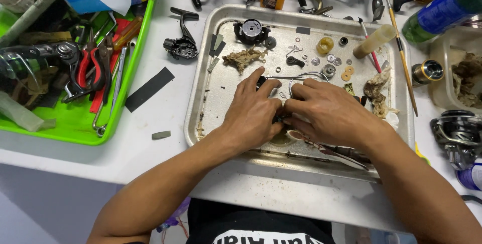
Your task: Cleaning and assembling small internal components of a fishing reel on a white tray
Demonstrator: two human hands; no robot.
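Observation:
Both my hands work together over a metal tray (201, 118). My left hand (253, 111) and my right hand (326, 111) pinch a small dark reel part (277, 119) between their fingertips; most of it is hidden by my fingers. A thin wire bail (306, 76) curves out just above my right hand. Small washers, gears and bearings (329, 63) lie scattered at the tray's far side, with a black round reel piece (251, 30) and dirty wads of rag (243, 58).
A green tray (128, 76) of pliers and tools sits at the left. A black reel handle (183, 43) lies between the trays. Brushes (401, 53), a green-blue bottle (442, 10), a clear tub (444, 88) and a fishing reel (457, 133) crowd the right.

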